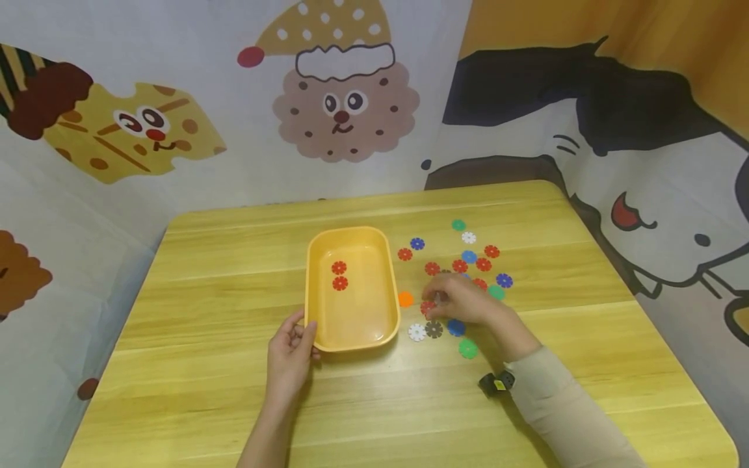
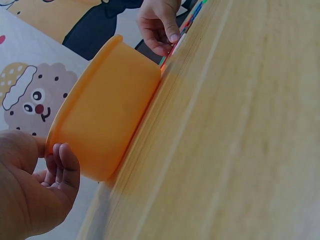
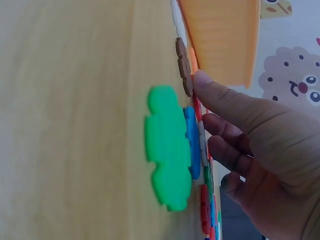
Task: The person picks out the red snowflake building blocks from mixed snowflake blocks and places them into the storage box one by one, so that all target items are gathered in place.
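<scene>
Cartoon-printed cloth [image 1: 251, 175] stands behind the wood-patterned table [image 1: 205, 325], where we see one yellow tray [image 1: 354, 325]. We see the left hand [image 1: 289, 354] gripping the tray's near left corner, its thumb over the rim. Just right of the tray, the right hand [image 1: 468, 299] is half curled, thumb and forefinger at a red disc [image 1: 427, 305]; we cannot tell whether they pinch it. We count two red discs [image 1: 339, 283] inside the tray; outside, three green discs [image 1: 467, 349], two white discs [image 1: 417, 333] and one orange disc [image 1: 406, 299] show, among reds, blues and browns.
</scene>
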The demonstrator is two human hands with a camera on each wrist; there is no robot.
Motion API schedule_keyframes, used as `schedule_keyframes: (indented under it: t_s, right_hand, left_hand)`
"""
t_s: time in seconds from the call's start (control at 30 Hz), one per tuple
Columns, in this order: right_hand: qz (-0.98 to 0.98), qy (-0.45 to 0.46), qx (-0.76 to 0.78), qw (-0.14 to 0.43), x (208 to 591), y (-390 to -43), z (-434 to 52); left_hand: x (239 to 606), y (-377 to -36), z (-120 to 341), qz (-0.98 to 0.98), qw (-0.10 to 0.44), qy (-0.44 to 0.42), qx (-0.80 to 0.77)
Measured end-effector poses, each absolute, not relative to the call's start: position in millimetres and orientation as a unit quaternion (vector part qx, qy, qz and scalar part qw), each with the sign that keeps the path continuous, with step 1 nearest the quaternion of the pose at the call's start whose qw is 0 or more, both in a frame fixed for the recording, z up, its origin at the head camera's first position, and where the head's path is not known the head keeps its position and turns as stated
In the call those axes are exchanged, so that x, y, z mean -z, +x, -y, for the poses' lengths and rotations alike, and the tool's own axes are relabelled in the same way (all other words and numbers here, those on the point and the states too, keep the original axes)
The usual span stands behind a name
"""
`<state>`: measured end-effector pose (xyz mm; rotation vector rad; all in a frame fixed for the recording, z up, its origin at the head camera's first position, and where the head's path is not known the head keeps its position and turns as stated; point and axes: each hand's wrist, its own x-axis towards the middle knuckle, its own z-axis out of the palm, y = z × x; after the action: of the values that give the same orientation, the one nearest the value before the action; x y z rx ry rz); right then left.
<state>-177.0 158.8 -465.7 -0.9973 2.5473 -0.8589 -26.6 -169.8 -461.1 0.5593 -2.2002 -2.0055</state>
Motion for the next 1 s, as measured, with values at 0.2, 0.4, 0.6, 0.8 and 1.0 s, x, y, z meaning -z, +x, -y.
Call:
schedule_keyframes:
  t_s: [0.2,0.4,0.6,0.8,1.0]
  right_hand:
    - [-0.884,-0.343,0.287,0.132,465,-177,-157]
    - [-0.897,-0.313,0.276,0.144,462,-176,-156]
    - [-0.896,-0.294,0.286,0.169,457,-175,-152]
    - [-0.897,-0.281,0.287,0.183,454,-175,-150]
    - [-0.901,-0.269,0.279,0.194,453,-175,-149]
  left_hand:
    - [460,-27,169,0.728,0.053,0.188,0.657]
    - [460,-26,169,0.73,0.058,0.185,0.655]
    - [462,-26,169,0.733,0.06,0.181,0.653]
    - [462,-25,169,0.733,0.061,0.179,0.653]
    - [462,-25,169,0.735,0.061,0.176,0.653]
